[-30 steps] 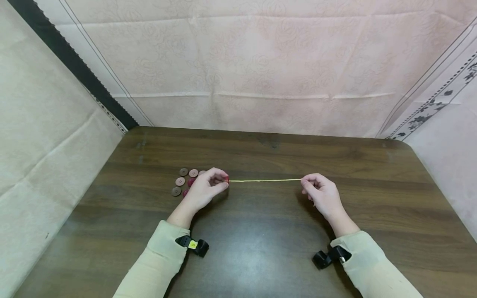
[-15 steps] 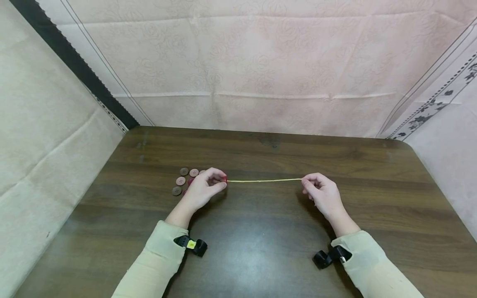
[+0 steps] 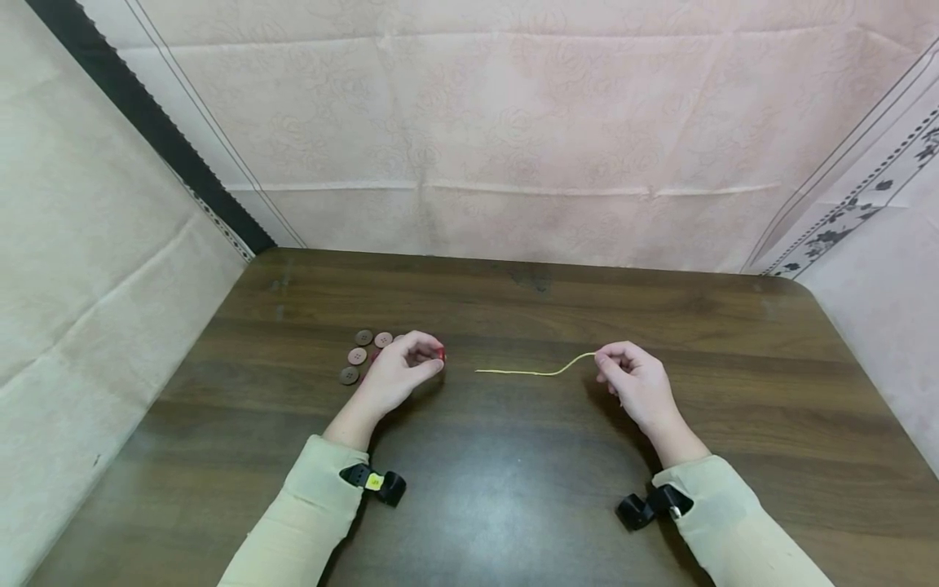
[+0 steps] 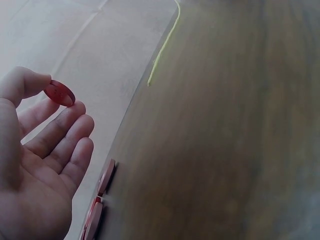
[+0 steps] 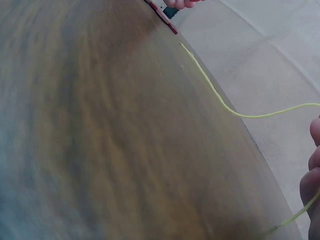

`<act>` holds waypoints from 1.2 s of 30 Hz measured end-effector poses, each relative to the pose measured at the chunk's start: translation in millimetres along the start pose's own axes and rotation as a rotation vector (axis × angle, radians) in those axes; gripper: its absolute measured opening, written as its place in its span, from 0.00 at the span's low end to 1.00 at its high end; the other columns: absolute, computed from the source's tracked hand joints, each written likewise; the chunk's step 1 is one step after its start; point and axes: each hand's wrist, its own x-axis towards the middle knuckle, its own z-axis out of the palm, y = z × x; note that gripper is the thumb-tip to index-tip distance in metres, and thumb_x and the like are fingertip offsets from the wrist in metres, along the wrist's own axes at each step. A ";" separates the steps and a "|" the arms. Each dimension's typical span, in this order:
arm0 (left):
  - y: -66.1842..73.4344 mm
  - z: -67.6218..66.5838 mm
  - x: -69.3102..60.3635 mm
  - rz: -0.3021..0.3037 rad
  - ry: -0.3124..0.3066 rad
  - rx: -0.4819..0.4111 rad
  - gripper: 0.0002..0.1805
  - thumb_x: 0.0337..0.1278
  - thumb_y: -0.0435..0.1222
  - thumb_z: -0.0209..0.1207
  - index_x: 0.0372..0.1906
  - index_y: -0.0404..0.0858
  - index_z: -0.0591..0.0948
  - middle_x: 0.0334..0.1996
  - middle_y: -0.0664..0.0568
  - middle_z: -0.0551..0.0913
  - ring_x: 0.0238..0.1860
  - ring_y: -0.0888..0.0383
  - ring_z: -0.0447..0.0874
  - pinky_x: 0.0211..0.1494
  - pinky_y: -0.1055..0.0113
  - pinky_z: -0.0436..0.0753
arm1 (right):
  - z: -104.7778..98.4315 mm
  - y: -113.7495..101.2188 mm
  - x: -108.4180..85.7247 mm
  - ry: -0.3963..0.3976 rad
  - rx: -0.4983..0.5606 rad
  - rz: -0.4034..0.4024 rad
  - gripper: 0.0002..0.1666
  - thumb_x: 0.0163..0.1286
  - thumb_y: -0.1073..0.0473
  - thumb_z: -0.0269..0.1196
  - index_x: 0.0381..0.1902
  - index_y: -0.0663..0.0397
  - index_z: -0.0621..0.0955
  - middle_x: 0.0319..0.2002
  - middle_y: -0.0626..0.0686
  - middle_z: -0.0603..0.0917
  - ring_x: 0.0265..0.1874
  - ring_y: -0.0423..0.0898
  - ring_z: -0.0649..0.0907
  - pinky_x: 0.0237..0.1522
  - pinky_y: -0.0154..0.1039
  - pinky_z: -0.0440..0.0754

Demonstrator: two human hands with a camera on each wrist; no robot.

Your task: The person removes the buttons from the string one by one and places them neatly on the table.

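My left hand [image 3: 398, 373] pinches a round red button [image 4: 59, 93] between thumb and fingertips, with the other fingers loosely spread in the left wrist view. A thin yellow string [image 3: 521, 372] hangs from the thumb and fingers of my right hand [image 3: 635, 386]. Its far end is free and points toward the left hand, with a gap between that end and the red button. In the right wrist view the string [image 5: 222, 101] bends in a curve, and a short tail also comes out below the fingers. Much of the right hand is outside that view.
Several pink, brown and red buttons [image 3: 357, 356] lie on the wooden table [image 3: 506, 473] beside and partly behind the left hand. Pale patterned cloth [image 3: 469, 147] rises beyond the table's far edge. Each wrist carries a small black camera [image 3: 392, 489].
The string was stretched taut between both hands. Its left end has come away from the red button and dropped slack. My left hand has shifted slightly left; the right hand has barely moved.
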 end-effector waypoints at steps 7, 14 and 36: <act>3.4 -2.9 -2.4 0.008 0.001 -0.013 0.10 0.56 0.31 0.61 0.43 0.38 0.78 0.37 0.50 0.81 0.40 0.55 0.78 0.46 0.60 0.75 | -0.2 0.3 -0.7 0.000 0.005 0.000 0.06 0.66 0.62 0.60 0.35 0.61 0.79 0.18 0.45 0.78 0.13 0.40 0.72 0.10 0.35 0.70; -4.1 -3.2 0.2 0.033 0.011 -0.043 0.10 0.55 0.30 0.61 0.43 0.38 0.78 0.36 0.51 0.81 0.39 0.55 0.79 0.45 0.59 0.76 | 0.1 -0.6 -0.4 -0.002 0.009 0.005 0.07 0.66 0.62 0.60 0.35 0.64 0.79 0.17 0.45 0.78 0.13 0.39 0.72 0.11 0.35 0.70; -6.4 -6.8 -2.1 0.015 0.012 -0.019 0.10 0.54 0.30 0.61 0.43 0.38 0.79 0.37 0.50 0.81 0.39 0.54 0.77 0.44 0.59 0.76 | 2.9 -29.5 -5.9 -0.004 0.060 0.005 0.05 0.65 0.70 0.58 0.33 0.71 0.78 0.17 0.47 0.78 0.13 0.40 0.72 0.16 0.33 0.72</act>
